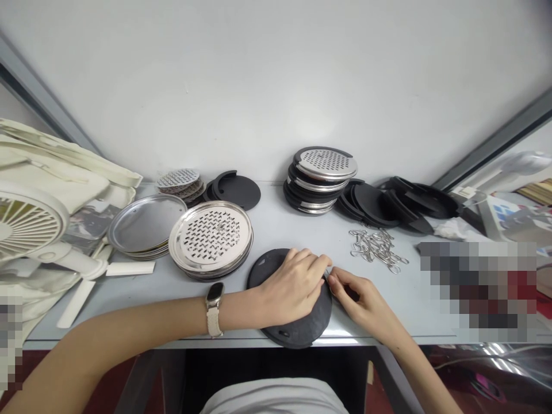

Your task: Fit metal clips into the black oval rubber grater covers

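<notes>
A round black plastic disc (pixel 290 334) lies flat at the front edge of the table, with small slots near its rim. Across its top rests my left hand (pixel 297 284), fingers bent and closed over the disc's right side. My right hand (pixel 356 296) pinches thumb against fingers at the right rim, touching or nearly touching the left fingertips. A small silvery bit shows between the two hands; the fingers hide most of it. Just beyond my right hand is a loose heap of bent-wire metal clips (pixel 374 247).
Round metal grater plates (pixel 211 237) and plain metal discs (pixel 146 221) are stacked at left. Behind stands a pile of black-rimmed graters (pixel 325 164). Black plastic parts (pixel 375 204) lie back right, more black discs (pixel 241 192) back left. A white fan (pixel 26 224) stands far left.
</notes>
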A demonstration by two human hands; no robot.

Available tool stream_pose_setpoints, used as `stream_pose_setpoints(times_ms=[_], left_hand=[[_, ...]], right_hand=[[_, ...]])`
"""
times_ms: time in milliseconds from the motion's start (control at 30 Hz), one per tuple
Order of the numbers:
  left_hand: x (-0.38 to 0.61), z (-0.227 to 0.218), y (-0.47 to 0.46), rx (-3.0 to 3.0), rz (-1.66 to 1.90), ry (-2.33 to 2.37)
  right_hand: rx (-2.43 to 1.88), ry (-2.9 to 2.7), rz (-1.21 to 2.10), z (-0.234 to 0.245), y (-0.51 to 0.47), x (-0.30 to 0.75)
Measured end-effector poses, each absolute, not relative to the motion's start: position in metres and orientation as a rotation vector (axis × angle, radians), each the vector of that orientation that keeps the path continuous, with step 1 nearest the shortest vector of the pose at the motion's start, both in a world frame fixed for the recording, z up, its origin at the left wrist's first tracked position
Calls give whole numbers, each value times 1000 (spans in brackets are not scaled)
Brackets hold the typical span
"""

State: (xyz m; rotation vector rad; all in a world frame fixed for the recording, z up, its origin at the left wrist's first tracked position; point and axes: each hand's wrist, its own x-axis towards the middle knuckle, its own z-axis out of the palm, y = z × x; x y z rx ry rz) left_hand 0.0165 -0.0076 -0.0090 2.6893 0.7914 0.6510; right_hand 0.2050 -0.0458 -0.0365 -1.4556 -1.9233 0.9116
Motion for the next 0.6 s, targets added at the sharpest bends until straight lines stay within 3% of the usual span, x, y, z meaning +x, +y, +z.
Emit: stream_pose_setpoints(times_ms=[600], left_hand=[[15, -5, -8, 2738, 583, 783]], right_hand=[[-1456, -1920, 920, -37, -44, 204]])
